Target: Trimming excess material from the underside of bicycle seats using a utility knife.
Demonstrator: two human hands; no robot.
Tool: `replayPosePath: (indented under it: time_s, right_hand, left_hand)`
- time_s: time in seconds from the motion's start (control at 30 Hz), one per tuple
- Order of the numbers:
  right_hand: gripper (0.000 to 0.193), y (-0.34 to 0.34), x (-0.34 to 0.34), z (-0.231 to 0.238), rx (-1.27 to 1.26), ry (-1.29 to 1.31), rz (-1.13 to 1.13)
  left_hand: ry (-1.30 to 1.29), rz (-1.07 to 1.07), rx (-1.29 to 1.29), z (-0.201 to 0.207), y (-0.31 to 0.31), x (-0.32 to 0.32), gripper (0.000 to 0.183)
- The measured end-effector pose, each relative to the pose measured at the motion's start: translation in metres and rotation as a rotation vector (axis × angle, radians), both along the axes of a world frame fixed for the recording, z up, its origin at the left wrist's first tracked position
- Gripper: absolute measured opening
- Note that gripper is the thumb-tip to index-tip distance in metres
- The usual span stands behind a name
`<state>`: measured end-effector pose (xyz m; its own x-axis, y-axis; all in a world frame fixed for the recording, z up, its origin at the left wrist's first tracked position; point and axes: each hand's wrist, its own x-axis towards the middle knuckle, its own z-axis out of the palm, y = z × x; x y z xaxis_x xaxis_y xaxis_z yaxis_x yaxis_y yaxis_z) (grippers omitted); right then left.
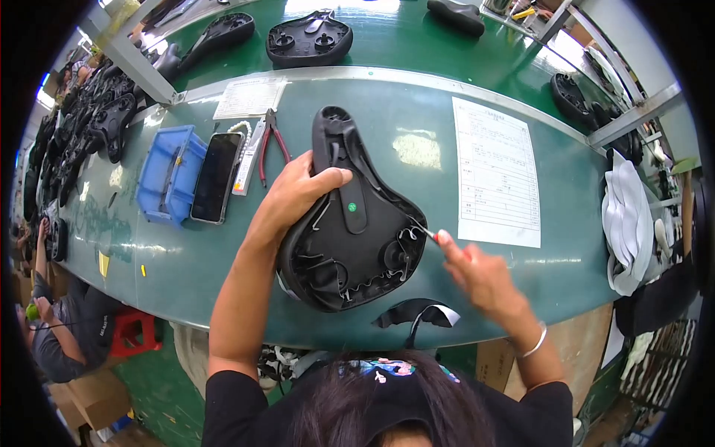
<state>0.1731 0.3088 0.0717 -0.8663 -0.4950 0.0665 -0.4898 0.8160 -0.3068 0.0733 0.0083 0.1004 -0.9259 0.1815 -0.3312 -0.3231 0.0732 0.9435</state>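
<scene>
A black bicycle saddle (328, 242) lies underside up on the green table, its narrow nose pointing away from me. My left hand (298, 190) grips it by the left side of the nose, thumb on the underside. In my right hand (480, 279), partly blurred, is a thin metal tool with a red handle (428, 232). Its tip touches the inside of the saddle's right rim, where the cover edge is folded in. Crumpled cover edge also shows along the wide rear. Near the table's front edge lies a curved black strip (406, 313) with a white end.
Left of the saddle are red-handled pliers (274, 145), a phone (217, 179) and a blue bin (170, 175). A printed sheet (497, 175) lies to the right, beside stacked white pieces (625, 223). More saddles (309, 39) rest beyond the rail; a co-worker (63, 320) sits far left.
</scene>
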Motion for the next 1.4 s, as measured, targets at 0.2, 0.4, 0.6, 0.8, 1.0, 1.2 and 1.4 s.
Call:
replayPosePath:
  time_s: [0.2, 0.4, 0.6, 0.8, 1.0, 1.2, 1.4]
  right_hand:
    - [0.062, -0.045, 0.082, -0.011, -0.284, -0.142, -0.284]
    - [0.057, -0.031, 0.05, -0.002, -0.614, -0.147, -0.326]
    - [0.057, -0.07, -0.034, -0.006, -0.644, 0.091, -0.099]
    - [0.041, -0.003, -0.043, -0.003, -1.243, -0.163, -0.564]
    - [0.057, -0.073, 0.016, 0.047, -0.925, -0.485, -0.001]
    - [0.067, -0.018, 0.016, 0.017, -0.498, -0.102, -0.066]
    - [0.059, -0.043, 0.033, 0.006, 0.054, 0.082, -0.104]
  left_hand:
    - [0.022, 0.245, -0.01, -0.025, -0.008, 0.042, 0.035]
    - [0.042, 0.452, 0.055, -0.015, -0.005, 0.082, 0.047]
    - [0.136, 0.53, 0.088, -0.028, -0.002, 0.104, 0.052]
    - [0.647, 0.473, -0.982, -0.042, -0.014, 0.118, 0.066]
    - [1.0, -0.305, -0.87, -0.016, 0.041, 0.065, 0.018]
    - [0.828, -0.297, -0.477, -0.021, 0.036, 0.056, 0.029]
    - [0.335, -0.018, 0.15, -0.029, 0.038, 0.05, 0.023]
